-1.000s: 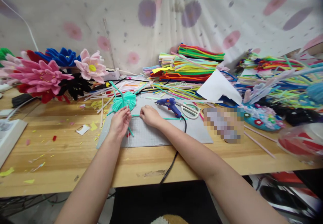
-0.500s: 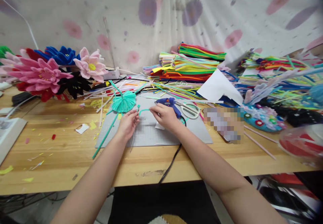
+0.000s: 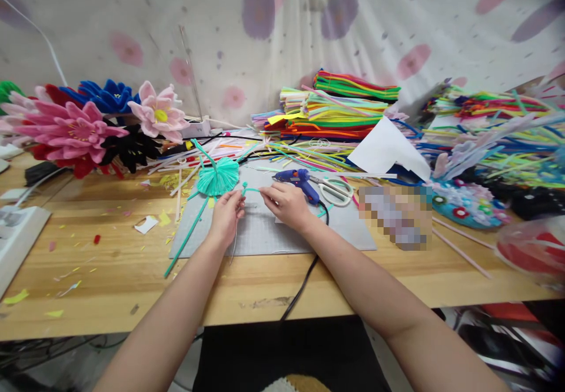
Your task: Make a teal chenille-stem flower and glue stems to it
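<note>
My left hand pinches a thin wire whose top carries a small green tip. From that tip a short green pipe cleaner runs across to my right hand, whose fingers are closed on its other end. Both hands are above a grey mat. Just behind my left hand lies a pleated green fan-like piece with green stems. A blue glue gun rests behind my right hand, beside white-handled scissors.
Pipe cleaner bundles are stacked at the back. Fluffy flowers stand at the left, above a white power strip. White paper and a decorated blue piece are at the right. A black cord crosses the table edge.
The green pipe cleaner between my hands looks straighter and more level than before. The whole view has shifted slightly; my hands keep their grips.
</note>
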`<state>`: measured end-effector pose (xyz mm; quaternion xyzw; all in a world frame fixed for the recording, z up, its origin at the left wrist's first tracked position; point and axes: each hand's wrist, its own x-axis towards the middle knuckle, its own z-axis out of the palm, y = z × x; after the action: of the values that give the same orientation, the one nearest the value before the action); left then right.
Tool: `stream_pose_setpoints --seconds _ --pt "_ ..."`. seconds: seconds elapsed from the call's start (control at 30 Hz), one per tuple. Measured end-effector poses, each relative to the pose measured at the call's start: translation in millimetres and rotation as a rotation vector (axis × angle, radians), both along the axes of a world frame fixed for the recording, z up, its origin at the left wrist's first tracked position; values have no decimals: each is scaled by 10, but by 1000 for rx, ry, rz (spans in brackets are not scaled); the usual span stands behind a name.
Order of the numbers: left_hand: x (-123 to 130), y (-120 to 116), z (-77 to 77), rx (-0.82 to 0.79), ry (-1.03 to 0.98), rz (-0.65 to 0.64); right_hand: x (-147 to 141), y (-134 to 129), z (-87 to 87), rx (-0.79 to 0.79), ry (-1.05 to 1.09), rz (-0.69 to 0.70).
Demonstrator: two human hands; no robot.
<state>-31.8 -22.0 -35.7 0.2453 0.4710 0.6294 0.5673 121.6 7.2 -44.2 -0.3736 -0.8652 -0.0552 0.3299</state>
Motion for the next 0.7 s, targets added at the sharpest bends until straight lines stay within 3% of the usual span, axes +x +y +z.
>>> stream_pose_setpoints --seconds 0.23,0.7 --pt "23 2 -23 13 109 40 -22 -2 21 -107 -4 -27" --pt "30 11 -103 31 293 62 -37 1 23 -77 -10 -43"
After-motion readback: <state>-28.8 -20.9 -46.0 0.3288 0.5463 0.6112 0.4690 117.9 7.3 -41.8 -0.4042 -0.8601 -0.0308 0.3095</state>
